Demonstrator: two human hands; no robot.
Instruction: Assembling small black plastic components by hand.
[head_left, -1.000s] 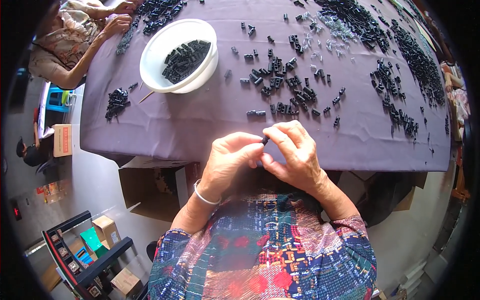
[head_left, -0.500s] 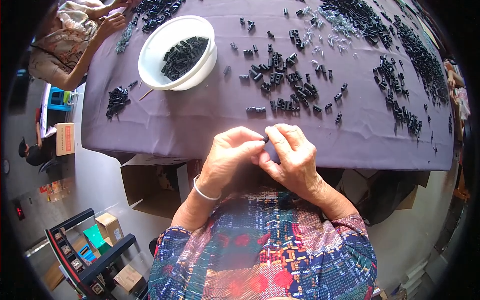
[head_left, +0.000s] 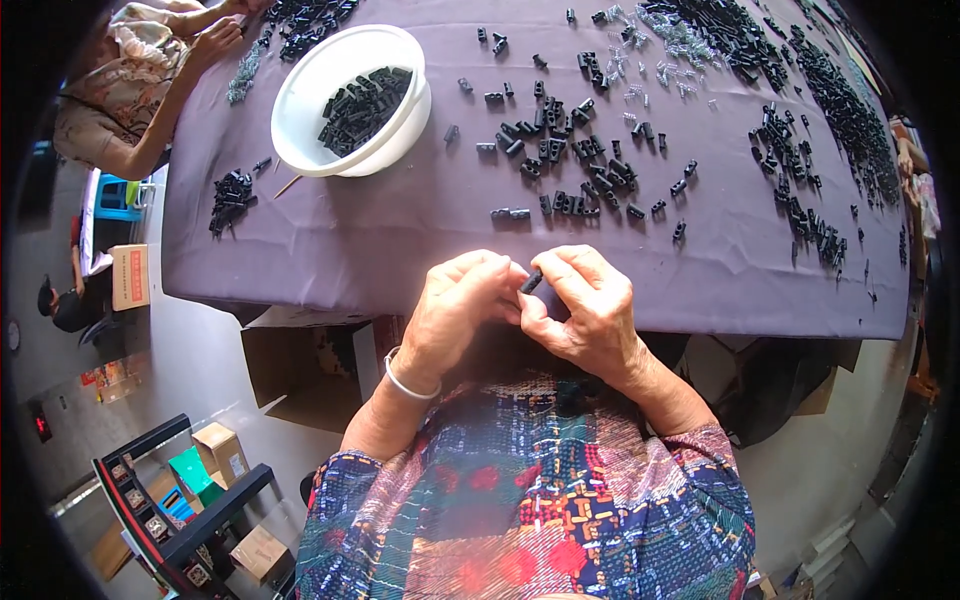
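One small black tube (head_left: 531,282), largely covered one second earlier, is now exposed along more of its length within the grip of the right hand (head_left: 590,310), while the earlier pinch of the left hand (head_left: 452,308) has been loosened, any remaining contact being unclear.

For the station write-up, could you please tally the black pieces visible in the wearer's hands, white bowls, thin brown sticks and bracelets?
Black piece in the hands: 1
White bowl: 1
Thin brown stick: 1
Bracelet: 1
Total: 4
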